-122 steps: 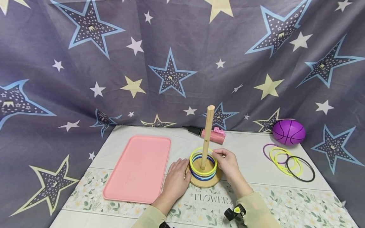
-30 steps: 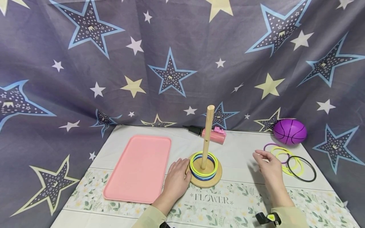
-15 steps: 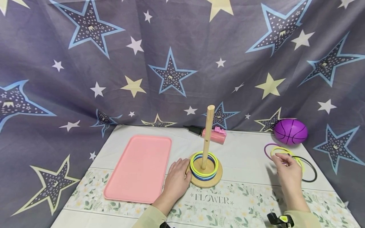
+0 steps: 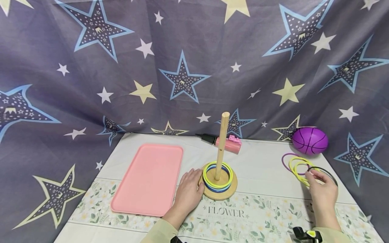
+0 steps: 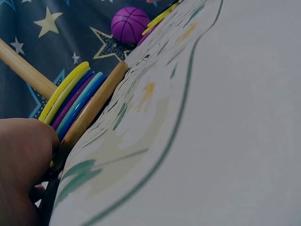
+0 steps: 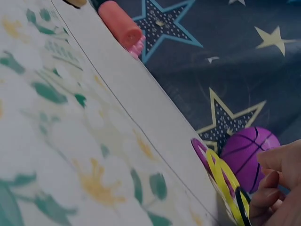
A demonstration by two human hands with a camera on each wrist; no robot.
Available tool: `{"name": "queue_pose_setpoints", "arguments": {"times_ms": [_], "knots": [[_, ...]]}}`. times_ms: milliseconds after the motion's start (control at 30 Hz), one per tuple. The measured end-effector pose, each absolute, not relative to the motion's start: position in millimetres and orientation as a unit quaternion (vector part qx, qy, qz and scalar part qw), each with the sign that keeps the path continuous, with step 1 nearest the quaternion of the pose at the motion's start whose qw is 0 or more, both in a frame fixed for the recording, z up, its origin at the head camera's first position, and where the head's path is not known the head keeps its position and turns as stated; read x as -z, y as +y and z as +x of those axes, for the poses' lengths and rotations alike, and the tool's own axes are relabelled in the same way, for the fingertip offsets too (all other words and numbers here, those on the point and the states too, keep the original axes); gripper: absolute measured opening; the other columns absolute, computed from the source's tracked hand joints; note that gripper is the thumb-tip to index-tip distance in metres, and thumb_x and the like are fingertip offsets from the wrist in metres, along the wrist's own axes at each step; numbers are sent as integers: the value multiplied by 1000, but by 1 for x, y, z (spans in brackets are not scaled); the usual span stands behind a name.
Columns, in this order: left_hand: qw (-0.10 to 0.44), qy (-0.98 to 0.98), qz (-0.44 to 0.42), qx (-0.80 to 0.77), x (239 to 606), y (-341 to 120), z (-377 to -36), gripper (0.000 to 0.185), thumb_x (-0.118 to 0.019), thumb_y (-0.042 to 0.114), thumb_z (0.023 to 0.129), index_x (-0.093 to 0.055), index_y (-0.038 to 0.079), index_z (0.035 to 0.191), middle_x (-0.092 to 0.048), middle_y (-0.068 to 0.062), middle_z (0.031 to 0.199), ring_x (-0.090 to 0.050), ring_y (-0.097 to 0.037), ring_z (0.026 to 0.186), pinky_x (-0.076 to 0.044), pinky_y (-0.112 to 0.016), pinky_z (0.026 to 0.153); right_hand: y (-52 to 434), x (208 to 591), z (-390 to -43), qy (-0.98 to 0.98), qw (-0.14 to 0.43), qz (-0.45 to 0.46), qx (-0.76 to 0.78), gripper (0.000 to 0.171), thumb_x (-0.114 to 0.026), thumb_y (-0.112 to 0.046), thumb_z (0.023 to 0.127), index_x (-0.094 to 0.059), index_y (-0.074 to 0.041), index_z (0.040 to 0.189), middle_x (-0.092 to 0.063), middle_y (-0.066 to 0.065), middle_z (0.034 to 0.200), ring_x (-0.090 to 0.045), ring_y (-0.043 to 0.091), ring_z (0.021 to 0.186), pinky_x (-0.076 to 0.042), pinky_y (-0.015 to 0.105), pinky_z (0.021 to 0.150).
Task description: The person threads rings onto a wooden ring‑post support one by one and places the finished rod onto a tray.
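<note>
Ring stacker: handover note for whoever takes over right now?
Left hand: rests against the wooden base, steadying it.
Right hand: fingers on the black ring in the loose pile; whether they grip it cannot be told.
Done: a stack of rings, yellow on top, sits on the peg.
Left: two yellow rings, the purple ring and the black one lie on the table. The pink tray holds nothing.

Pink tray, purple ball, yellow, purple and black loose rings, navy star-patterned backdrop, floral tablecloth
</note>
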State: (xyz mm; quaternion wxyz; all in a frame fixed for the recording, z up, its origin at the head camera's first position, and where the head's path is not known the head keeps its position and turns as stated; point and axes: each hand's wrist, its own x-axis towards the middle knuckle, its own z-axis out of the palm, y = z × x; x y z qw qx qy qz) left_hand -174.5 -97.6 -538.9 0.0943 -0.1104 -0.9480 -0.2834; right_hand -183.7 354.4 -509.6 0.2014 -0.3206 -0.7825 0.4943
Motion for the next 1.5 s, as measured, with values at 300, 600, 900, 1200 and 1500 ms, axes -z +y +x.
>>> {"name": "queue_pose_setpoints", "arguments": {"times_ms": [300,600,900,1200,1500], "knots": [[91,-949,-108,282,540,-97,-175,52,-63,22,110,-58,3,158,-58,-17,161,-42,-39,158,-24,-57,134,368,519,-185,-779,198,-356,-477,49,-72,-33,107,-68,-6,147,-58,-13,102,-48,5,94,-44,11,59],[91,-950,-108,279,540,-97,-175,52,-64,21,110,-58,3,158,-57,-17,162,-43,-40,158,-25,-57,134,375,528,-185,-779,200,-363,-471,50,-71,-30,107,-66,-4,150,-58,-10,103,-47,3,90,-42,10,62],[92,-950,-109,277,541,-98,-175,52,-64,22,110,-58,2,158,-57,-17,162,-42,-40,158,-25,-58,134,377,531,-183,-801,185,-351,-447,50,-71,-27,107,-66,1,148,-65,-1,102,-51,6,85,-41,11,60],[97,-949,-111,278,540,-97,-175,52,-64,22,110,-59,3,157,-58,-17,161,-43,-40,157,-25,-58,134,377,529,-181,-831,183,-325,-412,47,-73,-27,105,-70,4,140,-73,20,109,-56,11,86,-43,21,69],[102,-947,-110,283,540,-96,-174,52,-64,20,109,-58,2,158,-58,-18,161,-43,-40,158,-25,-58,134,377,530,-180,-854,172,-303,-386,45,-77,-27,102,-73,4,135,-77,22,110,-62,18,86,-44,32,75]]}}
